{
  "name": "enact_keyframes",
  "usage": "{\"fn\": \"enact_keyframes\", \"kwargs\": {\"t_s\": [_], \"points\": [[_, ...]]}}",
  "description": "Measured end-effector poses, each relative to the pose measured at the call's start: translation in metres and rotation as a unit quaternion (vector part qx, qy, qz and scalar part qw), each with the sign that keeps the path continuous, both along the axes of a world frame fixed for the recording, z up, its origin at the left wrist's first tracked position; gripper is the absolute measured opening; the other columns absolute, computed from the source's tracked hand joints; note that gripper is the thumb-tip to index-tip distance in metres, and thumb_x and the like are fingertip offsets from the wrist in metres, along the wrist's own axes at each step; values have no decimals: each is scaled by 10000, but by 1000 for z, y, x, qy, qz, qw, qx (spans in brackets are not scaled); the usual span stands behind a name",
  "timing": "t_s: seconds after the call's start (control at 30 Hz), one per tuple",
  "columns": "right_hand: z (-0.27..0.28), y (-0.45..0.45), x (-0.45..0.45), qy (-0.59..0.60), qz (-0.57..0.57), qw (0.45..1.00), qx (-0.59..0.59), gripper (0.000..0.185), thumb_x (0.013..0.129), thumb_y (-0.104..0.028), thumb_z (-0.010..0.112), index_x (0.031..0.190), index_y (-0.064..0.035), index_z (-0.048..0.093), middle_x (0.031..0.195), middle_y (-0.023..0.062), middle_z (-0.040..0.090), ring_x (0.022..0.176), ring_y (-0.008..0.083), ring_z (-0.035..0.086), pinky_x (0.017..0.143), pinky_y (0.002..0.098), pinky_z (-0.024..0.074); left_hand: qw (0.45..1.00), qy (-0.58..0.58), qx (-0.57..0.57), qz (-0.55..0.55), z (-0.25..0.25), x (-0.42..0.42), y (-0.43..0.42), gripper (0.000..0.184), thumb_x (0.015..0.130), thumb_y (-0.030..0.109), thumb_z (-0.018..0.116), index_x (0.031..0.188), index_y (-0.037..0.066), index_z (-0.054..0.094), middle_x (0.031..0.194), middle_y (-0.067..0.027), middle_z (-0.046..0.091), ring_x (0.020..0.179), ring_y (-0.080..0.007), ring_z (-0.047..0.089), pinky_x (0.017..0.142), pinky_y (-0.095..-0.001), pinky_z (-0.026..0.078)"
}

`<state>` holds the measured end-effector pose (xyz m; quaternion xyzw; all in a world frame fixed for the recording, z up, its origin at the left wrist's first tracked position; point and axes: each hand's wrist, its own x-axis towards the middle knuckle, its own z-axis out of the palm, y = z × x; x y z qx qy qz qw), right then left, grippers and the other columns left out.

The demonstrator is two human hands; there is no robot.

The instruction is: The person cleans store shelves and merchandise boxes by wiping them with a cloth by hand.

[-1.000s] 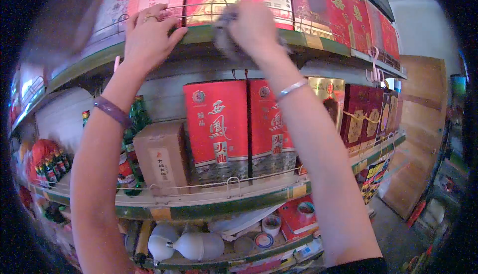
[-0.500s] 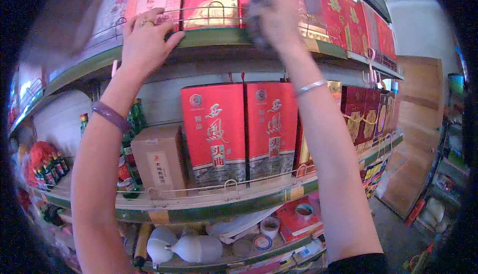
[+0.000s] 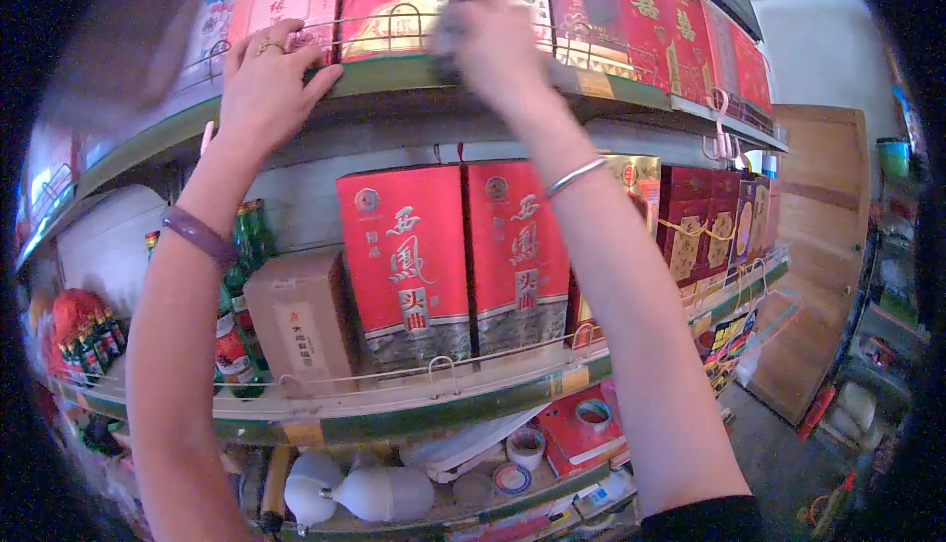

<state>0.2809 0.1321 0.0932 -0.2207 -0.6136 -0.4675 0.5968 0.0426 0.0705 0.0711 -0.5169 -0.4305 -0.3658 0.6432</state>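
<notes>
At upper centre, the right hand clutches a grey cloth by the sideways-running shelf edge; upper left, the left hand lies spread.

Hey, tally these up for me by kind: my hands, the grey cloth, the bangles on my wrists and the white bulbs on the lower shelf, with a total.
Hands: 2, left hand and right hand
Cloth: 1, grey cloth
Bangles: 2, purple bangle and silver bangle
Bulbs: 2, left-hand bulb and right-hand bulb
Total: 7
</notes>
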Motion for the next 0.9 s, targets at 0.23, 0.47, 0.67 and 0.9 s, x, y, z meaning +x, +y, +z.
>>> {"fn": "enact_keyframes", "kwargs": {"t_s": [0.23, 0.47, 0.67, 0.9], "points": [[15, 7, 85, -3, -137, 989, 46, 248, 675, -79, 589, 907, -110, 673, 913, 109, 633, 858, 302, 602, 793, 396, 485, 1000, 19, 6, -1, 2, -1, 1, 319, 844, 403, 532, 957, 128, 647, 1245, -85, 478, 1157, -283, 445, 991, -465, 255], [8, 16, 173, 197, -198, 957, -76, 237, 749, -198, 569, 938, -100, 673, 932, 156, 616, 865, 323, 601, 792, 399, 486, 1000, 22, 13, -1, -1, 2, 1, 324, 841, 398, 532, 948, 115, 649, 1224, -87, 490, 1141, -282, 454, 990, -464, 267], [16, 24, 127, 84, -91, 990, 65, 301, 703, -86, 560, 983, -119, 666, 973, 143, 599, 894, 320, 588, 805, 404, 481, 1000, -5, -26, 15, 7, 2, -1, 306, 852, 413, 517, 980, 162, 636, 1289, -65, 442, 1179, -293, 432, 994, -512, 243], [9, 33, 207, 182, -149, 970, -61, 290, 711, -107, 583, 988, -131, 663, 966, 160, 626, 897, 314, 609, 795, 401, 492, 999, -22, -30, -11, 4, 3, 0, 271, 848, 392, 536, 931, 154, 636, 1296, -61, 432, 1165, -294, 436, 987, -520, 247]]}}
